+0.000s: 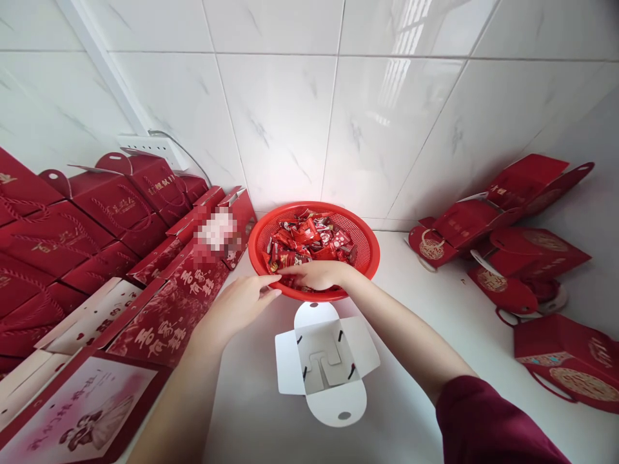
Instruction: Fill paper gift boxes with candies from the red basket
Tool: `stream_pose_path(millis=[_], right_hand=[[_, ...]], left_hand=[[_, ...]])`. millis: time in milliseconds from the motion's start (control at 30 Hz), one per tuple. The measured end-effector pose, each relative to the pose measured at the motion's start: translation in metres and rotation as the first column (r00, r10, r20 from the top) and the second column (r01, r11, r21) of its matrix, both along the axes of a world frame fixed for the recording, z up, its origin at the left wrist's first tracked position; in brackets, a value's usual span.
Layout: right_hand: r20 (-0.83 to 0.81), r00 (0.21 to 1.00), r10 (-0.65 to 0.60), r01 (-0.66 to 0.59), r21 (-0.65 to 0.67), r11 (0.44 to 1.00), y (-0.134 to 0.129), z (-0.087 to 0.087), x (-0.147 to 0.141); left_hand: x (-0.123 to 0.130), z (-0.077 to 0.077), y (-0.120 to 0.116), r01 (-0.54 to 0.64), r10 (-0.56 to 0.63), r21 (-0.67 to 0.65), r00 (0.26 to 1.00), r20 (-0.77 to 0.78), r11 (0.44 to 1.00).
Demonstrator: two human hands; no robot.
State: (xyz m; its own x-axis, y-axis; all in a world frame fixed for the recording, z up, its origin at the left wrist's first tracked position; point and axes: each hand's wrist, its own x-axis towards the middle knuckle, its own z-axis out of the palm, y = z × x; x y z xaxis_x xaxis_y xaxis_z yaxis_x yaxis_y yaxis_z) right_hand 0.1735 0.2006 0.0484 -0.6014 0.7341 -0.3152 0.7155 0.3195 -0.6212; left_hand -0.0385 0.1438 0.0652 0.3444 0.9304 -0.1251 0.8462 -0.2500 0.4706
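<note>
A red plastic basket (372, 258) full of red-wrapped candies (305, 233) stands against the wall. My right hand (316, 275) reaches over its near rim among the candies, with its fingertips partly hidden; whether they grip a candy I cannot tell. At the basket's near left edge is my left hand (254, 296), its fingers apart, the index fingertip close to my right hand's fingers, and nothing held. Just in front of the basket, an open white box (337, 404) stands with its flaps spread. Its inside shows no candies, only the folded bottom and dark cord ends.
Many red gift boxes with rope handles (120, 206) are stacked at the left, beside long printed boxes (162, 328). More red boxes (570, 361) lie along the right side of the white table (387, 419). A power strip (155, 151) is by the tiled wall.
</note>
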Motion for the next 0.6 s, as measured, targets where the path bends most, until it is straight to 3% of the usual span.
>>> stream_pose_path(millis=[133, 600], right_hand=[[0.064, 0.985, -0.163, 0.146, 0.209, 0.967, 0.001, -0.002, 0.000], [0.218, 0.910, -0.354, 0.205, 0.505, 0.838, 0.011, -0.022, -0.007]], left_hand=[[0.001, -0.001, 0.001, -0.007, 0.007, -0.010, 0.999, -0.042, 1.000], [0.005, 0.001, 0.000, 0.026, -0.027, -0.022, 0.998, -0.056, 0.999]])
